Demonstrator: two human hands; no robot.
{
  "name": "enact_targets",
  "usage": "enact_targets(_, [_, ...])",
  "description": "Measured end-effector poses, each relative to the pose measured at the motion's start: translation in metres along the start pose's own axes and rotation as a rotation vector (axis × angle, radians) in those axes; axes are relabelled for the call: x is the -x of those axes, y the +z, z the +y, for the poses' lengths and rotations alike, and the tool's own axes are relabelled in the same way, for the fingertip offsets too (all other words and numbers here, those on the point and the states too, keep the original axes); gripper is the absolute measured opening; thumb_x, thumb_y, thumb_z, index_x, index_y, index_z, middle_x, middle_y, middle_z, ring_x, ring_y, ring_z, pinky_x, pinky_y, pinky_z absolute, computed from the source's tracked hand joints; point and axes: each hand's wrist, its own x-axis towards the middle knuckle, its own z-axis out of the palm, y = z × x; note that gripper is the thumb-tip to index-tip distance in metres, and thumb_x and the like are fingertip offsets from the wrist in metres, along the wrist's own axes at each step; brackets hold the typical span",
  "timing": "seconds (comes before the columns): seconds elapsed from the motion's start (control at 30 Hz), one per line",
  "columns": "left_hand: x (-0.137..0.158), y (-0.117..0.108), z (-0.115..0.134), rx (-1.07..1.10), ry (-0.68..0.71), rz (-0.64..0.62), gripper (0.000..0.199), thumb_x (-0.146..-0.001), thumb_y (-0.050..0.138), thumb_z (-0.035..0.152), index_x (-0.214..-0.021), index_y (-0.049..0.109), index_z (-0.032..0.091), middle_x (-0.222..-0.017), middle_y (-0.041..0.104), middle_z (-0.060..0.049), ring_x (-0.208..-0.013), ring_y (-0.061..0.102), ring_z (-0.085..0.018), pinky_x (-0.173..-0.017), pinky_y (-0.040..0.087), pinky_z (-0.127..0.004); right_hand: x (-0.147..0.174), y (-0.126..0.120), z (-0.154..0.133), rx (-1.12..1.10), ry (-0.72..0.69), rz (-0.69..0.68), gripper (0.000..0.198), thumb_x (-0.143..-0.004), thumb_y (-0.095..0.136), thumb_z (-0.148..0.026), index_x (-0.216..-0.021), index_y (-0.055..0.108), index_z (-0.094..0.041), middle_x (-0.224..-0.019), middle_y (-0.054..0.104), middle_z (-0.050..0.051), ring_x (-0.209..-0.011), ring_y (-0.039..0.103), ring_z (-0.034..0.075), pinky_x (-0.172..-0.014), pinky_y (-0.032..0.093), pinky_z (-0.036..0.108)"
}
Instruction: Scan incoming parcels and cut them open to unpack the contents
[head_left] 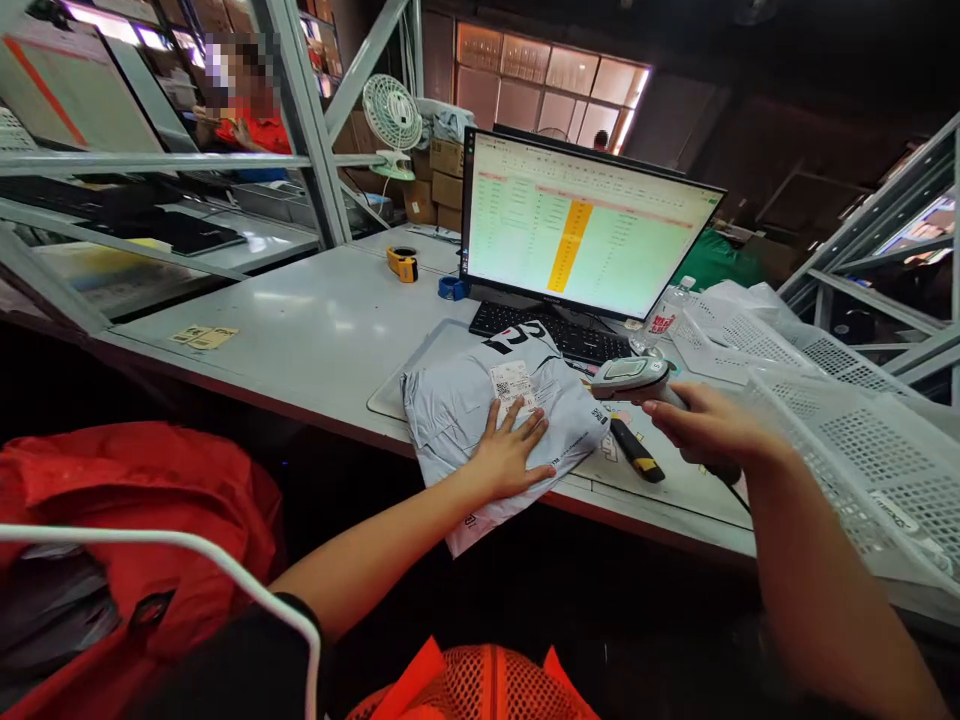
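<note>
A pale grey plastic mailer bag lies at the table's front edge, one corner hanging over. My left hand rests flat on it with fingers spread, the fingertips at a white shipping label with printed codes. In my right hand is a barcode scanner, gripped by its handle and held just right of the bag, its head toward the label. Below the scanner, a black and yellow utility knife lies on the desk mat.
Behind the bag stand a keyboard and a lit monitor. White perforated baskets crowd the right side. A yellow tape measure and blue tape roll sit farther back. A red bag is at lower left; another person sits beyond the frame.
</note>
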Motion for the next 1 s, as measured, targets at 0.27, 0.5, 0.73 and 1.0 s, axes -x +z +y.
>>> enact_targets(0.27, [0.007,0.018,0.015,-0.058,0.205,0.053,0.049,-0.113,0.038,0.036,-0.158,0.046,0.019,-0.162,0.048,-0.010,-0.152,0.042,-0.029,-0.129,0.022,-0.060,0.009,0.029,-0.045,0.428,-0.329,-0.070,0.055,-0.093,0.059,-0.072,-0.106,0.071,-0.020,-0.077,0.070,0.004,-0.066,0.064,0.020,-0.056,0.050,0.027])
enact_targets(0.5, [0.015,0.021,0.019,0.044,0.183,0.081,0.046,-0.114,0.034,0.036,-0.156,0.046,0.022,-0.162,0.049,-0.005,-0.155,0.039,-0.025,-0.131,0.021,-0.055,0.000,0.033,-0.043,0.464,-0.351,-0.071,0.053,-0.094,0.060,-0.066,-0.120,0.072,-0.022,-0.108,0.077,0.007,-0.099,0.069,0.030,-0.088,0.056,0.037])
enact_targets(0.73, [0.017,0.016,0.021,0.054,0.157,0.061,0.046,-0.113,0.037,0.032,-0.157,0.047,0.023,-0.162,0.049,-0.006,-0.154,0.040,-0.024,-0.125,0.032,-0.047,0.006,0.040,-0.048,0.349,-0.185,-0.028,0.047,-0.081,0.077,-0.064,-0.103,0.074,-0.023,-0.080,0.073,0.006,-0.085,0.069,0.030,-0.070,0.055,0.033])
enact_targets(1.0, [0.017,0.011,0.024,0.088,0.142,0.042,0.045,-0.113,0.036,0.030,-0.154,0.049,0.019,-0.162,0.050,-0.005,-0.153,0.042,-0.025,-0.124,0.033,-0.047,0.001,0.040,-0.038,0.412,-0.230,0.022,0.041,-0.086,0.072,-0.063,-0.099,0.073,-0.023,-0.080,0.073,0.006,-0.084,0.069,0.029,-0.071,0.054,0.031])
